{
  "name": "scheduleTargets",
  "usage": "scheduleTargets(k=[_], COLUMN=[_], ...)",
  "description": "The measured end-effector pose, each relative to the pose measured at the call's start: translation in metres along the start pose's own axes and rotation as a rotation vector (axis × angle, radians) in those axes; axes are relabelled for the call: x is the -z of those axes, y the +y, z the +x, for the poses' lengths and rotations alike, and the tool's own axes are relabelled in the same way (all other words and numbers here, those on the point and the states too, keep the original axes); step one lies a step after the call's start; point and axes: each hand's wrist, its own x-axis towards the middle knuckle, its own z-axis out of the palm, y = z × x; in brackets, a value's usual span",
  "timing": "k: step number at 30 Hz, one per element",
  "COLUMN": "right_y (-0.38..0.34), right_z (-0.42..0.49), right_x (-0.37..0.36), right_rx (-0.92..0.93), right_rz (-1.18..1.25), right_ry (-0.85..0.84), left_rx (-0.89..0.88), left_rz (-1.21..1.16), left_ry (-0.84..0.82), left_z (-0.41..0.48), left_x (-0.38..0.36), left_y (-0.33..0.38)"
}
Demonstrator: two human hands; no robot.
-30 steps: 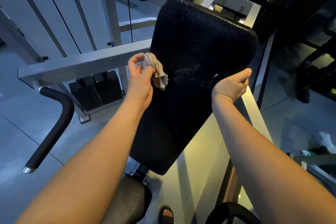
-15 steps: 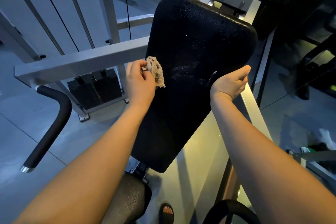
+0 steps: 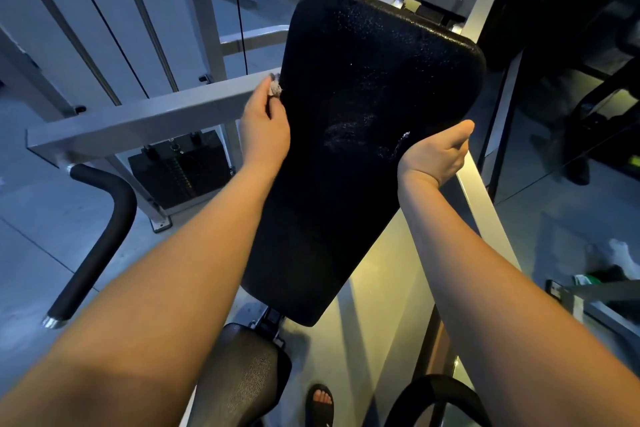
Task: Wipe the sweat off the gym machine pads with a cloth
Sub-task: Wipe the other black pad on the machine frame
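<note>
In the head view, my left hand (image 3: 265,130) pinches the small cloth (image 3: 274,88) in its fingers at the left edge of the tilted black pad (image 3: 363,80). My right hand (image 3: 433,156) grips the pad's right edge, fingers curled behind. The cloth looks light and limp, best held wadded. The sweat-beaded pad is probably slick.

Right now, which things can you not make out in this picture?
Head view:
1. Cloth: mostly hidden by the left hand; only a corner shows.
2. Right hand: its fingers go behind the pad edge.
3. Sweat on the pad: dim light, extent unclear.
</note>
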Motion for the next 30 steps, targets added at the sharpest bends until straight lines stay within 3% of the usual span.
scheduleTargets(k=[4, 11, 15, 18, 22, 27, 30], right_y=[0.001, 0.004, 0.002, 0.0, -0.006, -0.007, -0.005], right_z=[0.0, 0.001, 0.002, 0.0, -0.005, -0.005, -0.004], right_x=[0.0, -0.005, -0.005, -0.005, -0.003, -0.001, -0.001], right_rx=[-0.011, 0.001, 0.001, -0.004, -0.036, -0.063, -0.067], right_rz=[-0.001, -0.009, -0.024, -0.016, 0.001, 0.009, 0.012], right_ry=[0.011, 0.058, 0.056, 0.053, 0.055, 0.036, 0.03], left_rx=[0.031, 0.098, 0.299, 0.454, 0.291, 0.482, 0.517], left_rz=[-0.1, -0.091, -0.029, -0.205, -0.408, -0.122, -0.209], left_ry=[-0.156, -0.228, -0.256, -0.271, -0.274, -0.306, -0.292], left_z=[0.001, 0.028, -0.013, 0.002, 0.04, 0.016, 0.02], left_x=[0.003, 0.01, 0.028, 0.026, 0.007, 0.02, 0.018], left_y=[0.002, -0.01, -0.053, -0.038, 0.006, -0.059, -0.045])
